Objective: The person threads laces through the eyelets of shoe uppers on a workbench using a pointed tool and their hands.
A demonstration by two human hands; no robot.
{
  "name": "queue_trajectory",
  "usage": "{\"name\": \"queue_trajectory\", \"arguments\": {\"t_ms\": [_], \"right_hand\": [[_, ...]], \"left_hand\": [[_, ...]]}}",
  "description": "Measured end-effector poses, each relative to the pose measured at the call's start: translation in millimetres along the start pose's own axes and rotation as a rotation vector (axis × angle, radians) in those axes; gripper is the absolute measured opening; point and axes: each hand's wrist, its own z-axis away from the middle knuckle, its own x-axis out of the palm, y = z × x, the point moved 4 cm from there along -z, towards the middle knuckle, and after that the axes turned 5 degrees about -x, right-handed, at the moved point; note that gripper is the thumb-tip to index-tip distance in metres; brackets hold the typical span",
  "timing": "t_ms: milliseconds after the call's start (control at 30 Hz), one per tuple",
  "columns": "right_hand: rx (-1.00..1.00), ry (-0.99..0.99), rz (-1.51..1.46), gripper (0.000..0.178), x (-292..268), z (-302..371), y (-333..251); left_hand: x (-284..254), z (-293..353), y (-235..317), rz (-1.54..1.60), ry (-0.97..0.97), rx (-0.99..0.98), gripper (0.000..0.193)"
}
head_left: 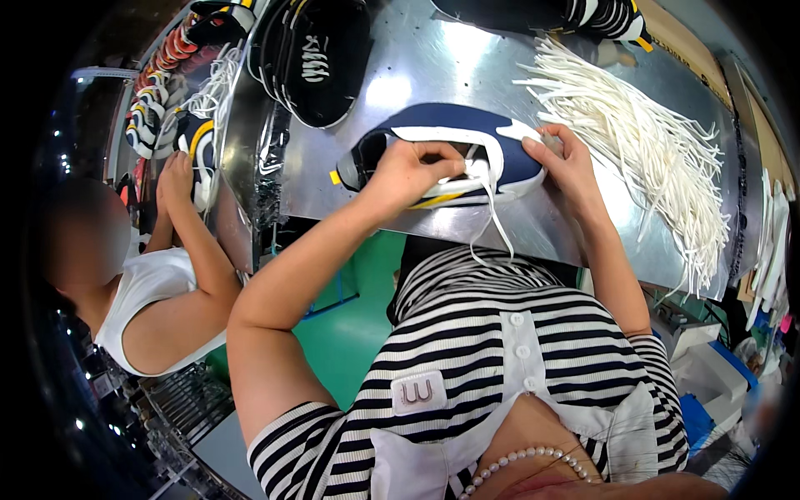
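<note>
At the centre of the frame, a blue-and-white shoe (492,148) lies on the metal table (325,179). The left hand (408,172) pinches a white lace (493,208) over its opening; the right hand (572,165) grips the toe. Lacing seems in hand; the next move likely calls for steadying the shoe while drawing the lace through.

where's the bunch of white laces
In the head view, the bunch of laces lies on the right of the metal table, beside the right hand.
</note>
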Motion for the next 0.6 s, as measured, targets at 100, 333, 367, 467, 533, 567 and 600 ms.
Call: {"name": "queue_trajectory", "arguments": {"t_ms": [100, 333, 367, 467, 533, 567, 600], "right_hand": [[0.01, -0.041, 0.075, 0.036, 1.9, 13.5, -12.0], [-0.047, -0.052, 0.128, 0.066, 42.4, 52.6, -32.7], [-0.072, 0.041, 0.371, 0.067, 28.9, 80.0, -38.0], [-0.159, -0.034, 0.079, 0.05, -43.4, 151.0, -6.2], [0.029, -0.051, 0.168, 0.051, -42.0, 163.4, -20.4], [-0.003, -0.005, 0.142, 0.053, -45.6, 143.6, -17.0], [-0.012, 0.085, 0.119, 0.055, -58.7, 145.8, -10.7]], "left_hand": [[5.0, 9.2, 10.4, 0.049, -0.043, -0.115, 0.015], [-29.2, 67.8, 5.4, -0.074, 0.032, -0.028, 0.017], [-26.6, 98.6, 20.2, -0.18, 0.051, -0.066, 0.021], [7.7, 143.3, 42.3, -0.572, 0.295, 0.283, 0.023], [2.2, 136.4, 31.6, -0.581, 0.482, 0.465, 0.018], [-21.3, 138.6, 40.7, -0.718, 0.508, 0.391, 0.017], [-53.0, 141.8, 45.9, -0.794, 0.477, 0.378, 0.017]]}}
